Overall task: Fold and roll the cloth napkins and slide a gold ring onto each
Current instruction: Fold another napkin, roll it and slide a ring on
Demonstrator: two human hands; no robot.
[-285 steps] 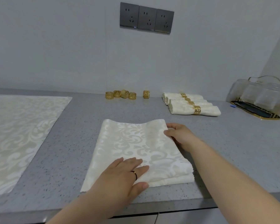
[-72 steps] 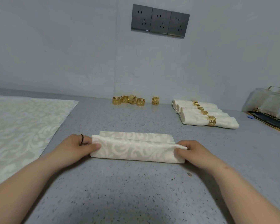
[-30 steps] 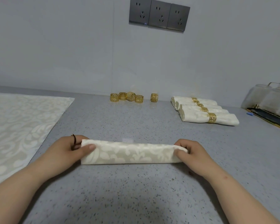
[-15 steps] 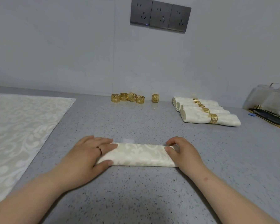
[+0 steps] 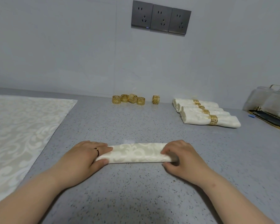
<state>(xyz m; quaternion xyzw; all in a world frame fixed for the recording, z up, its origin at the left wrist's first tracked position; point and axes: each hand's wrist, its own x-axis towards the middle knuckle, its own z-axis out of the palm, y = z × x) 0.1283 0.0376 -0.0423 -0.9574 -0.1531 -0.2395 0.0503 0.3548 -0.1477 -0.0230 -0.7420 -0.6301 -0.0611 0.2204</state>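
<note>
One flat patterned cloth (image 5: 23,126) lies at the left of the grey counter (image 5: 136,191). In front, one rolled napkin (image 5: 136,153) rests crosswise on the counter, its left end held between the fingers and thumb of the left hand (image 5: 81,159) and its right end wrapped by the curled right hand (image 5: 183,159). Along the wall stand five loose gold rings (image 5: 132,98), four bunched and one apart, then at least four ringed rolls (image 5: 197,118) side by side, overlapping too much to count exactly, and one tray (image 5: 265,120).
</note>
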